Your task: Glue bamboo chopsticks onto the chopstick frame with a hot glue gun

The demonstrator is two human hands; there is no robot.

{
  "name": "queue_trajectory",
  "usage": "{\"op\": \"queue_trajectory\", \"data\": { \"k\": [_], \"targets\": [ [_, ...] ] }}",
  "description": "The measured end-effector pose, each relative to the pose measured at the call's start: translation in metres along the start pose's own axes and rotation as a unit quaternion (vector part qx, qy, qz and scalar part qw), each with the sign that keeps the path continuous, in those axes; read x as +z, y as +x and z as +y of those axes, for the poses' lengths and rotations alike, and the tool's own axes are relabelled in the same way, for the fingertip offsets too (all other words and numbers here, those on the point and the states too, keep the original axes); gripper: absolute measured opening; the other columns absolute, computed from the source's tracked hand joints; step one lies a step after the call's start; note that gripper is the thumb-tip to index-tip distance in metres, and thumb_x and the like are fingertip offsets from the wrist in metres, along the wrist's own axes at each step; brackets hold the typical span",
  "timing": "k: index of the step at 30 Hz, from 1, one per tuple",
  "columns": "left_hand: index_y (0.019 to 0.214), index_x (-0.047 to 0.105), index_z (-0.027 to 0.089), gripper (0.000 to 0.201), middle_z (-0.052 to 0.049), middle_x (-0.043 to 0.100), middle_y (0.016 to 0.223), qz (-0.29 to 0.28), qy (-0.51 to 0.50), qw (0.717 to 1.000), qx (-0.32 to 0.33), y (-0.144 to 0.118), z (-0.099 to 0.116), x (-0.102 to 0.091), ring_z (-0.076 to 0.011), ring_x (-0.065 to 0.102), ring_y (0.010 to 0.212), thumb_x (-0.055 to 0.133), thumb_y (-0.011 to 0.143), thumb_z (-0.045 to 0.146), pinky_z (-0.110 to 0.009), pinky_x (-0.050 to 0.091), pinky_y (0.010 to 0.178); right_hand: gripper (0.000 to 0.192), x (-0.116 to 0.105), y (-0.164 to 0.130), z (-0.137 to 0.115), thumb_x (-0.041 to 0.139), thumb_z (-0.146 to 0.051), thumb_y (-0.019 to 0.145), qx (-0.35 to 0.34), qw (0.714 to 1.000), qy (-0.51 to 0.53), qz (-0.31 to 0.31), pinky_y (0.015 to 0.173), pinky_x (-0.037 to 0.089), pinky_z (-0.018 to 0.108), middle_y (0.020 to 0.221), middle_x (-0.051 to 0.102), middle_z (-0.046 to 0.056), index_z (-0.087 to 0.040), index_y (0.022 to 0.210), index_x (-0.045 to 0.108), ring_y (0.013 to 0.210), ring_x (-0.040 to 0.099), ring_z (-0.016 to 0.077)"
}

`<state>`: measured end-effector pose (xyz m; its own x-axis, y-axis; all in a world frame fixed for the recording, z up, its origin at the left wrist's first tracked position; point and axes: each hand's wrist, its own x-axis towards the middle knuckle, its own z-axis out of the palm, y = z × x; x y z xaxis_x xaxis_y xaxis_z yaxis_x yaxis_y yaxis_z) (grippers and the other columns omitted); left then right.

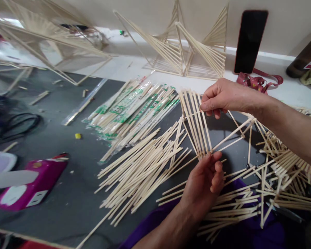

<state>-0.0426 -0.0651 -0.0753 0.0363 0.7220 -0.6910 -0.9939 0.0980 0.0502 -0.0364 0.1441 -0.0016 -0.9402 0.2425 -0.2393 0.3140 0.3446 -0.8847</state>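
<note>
My right hand (pixel 221 98) pinches the upper end of a chopstick at the right edge of a fan-shaped row of chopsticks (pixel 194 117). At the lower end of that row, my left hand (pixel 203 178) has its thumb and fingers closed on the gathered tips. The row belongs to a frame of joined chopsticks (pixel 233 138) that stretches to the right under my right forearm. Left of my hands lies a heap of loose chopsticks (pixel 145 169) on the grey tabletop. Whether the pinched stick is attached at its top cannot be seen.
Plastic-wrapped chopsticks (pixel 137 107) lie beyond the heap. Finished-looking chopstick frames (pixel 171 52) stand along the wall beside a phone (pixel 251 41) and a dark bottle (pixel 305 55). More stick pieces (pixel 287 162) crowd the right. A magenta box (pixel 33 183) and black cable (pixel 23 124) sit left.
</note>
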Motion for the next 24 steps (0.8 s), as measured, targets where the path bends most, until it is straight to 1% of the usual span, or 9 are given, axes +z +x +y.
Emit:
{"op": "queue_trajectory", "data": {
  "k": [4,9,16,20,24],
  "targets": [
    [0.083,0.067,0.009,0.023,0.001,0.057,0.054,-0.011,0.007,1.000,0.008,0.0004,-0.0004,-0.0007,-0.0037,0.040,0.033,0.052,0.093,0.022,-0.013,0.029,0.031,0.024,-0.0001,0.0002,0.0007,0.066,-0.012,0.079,0.002,1.000,0.003,-0.001,0.047,0.038,0.018,0.052,0.055,-0.002,-0.013,0.057,0.058,0.046,0.050,0.0041],
    [0.084,0.067,0.010,0.016,0.001,0.058,0.055,-0.002,0.009,1.000,0.013,-0.0006,-0.0002,0.0004,-0.0036,0.041,0.034,0.054,0.089,0.017,-0.013,0.029,0.031,0.024,0.0000,0.0002,0.0011,0.066,-0.012,0.080,0.004,1.000,0.004,0.001,0.048,0.039,0.019,0.053,0.056,-0.001,-0.013,0.057,0.058,0.047,0.051,0.0045],
    [0.082,0.067,0.010,0.022,0.002,0.056,0.052,0.009,0.006,1.000,0.016,-0.0011,0.0000,0.0015,-0.0032,0.039,0.033,0.051,0.093,0.021,-0.013,0.029,0.030,0.024,0.0000,0.0001,-0.0003,0.066,-0.012,0.080,0.010,1.000,0.004,-0.001,0.048,0.039,0.019,0.053,0.055,-0.001,-0.013,0.057,0.058,0.047,0.051,0.0047],
    [0.083,0.066,0.011,0.020,0.003,0.055,0.054,0.011,0.009,1.000,0.015,-0.0006,-0.0011,0.0016,-0.0020,0.038,0.033,0.054,0.093,0.023,-0.011,0.029,0.031,0.023,-0.0007,0.0002,-0.0002,0.068,-0.013,0.079,0.014,1.000,0.002,-0.006,0.045,0.035,0.019,0.053,0.056,-0.001,-0.013,0.058,0.058,0.047,0.051,0.0050],
    [0.082,0.065,0.011,0.023,0.003,0.054,0.054,0.021,0.015,1.000,0.013,-0.0008,-0.0009,0.0031,-0.0016,0.037,0.033,0.051,0.095,0.024,-0.012,0.027,0.031,0.022,-0.0007,-0.0001,0.0002,0.067,-0.013,0.079,0.014,1.000,0.003,-0.005,0.044,0.033,0.019,0.054,0.057,-0.001,-0.013,0.059,0.059,0.047,0.051,0.0051]
  ]
}}
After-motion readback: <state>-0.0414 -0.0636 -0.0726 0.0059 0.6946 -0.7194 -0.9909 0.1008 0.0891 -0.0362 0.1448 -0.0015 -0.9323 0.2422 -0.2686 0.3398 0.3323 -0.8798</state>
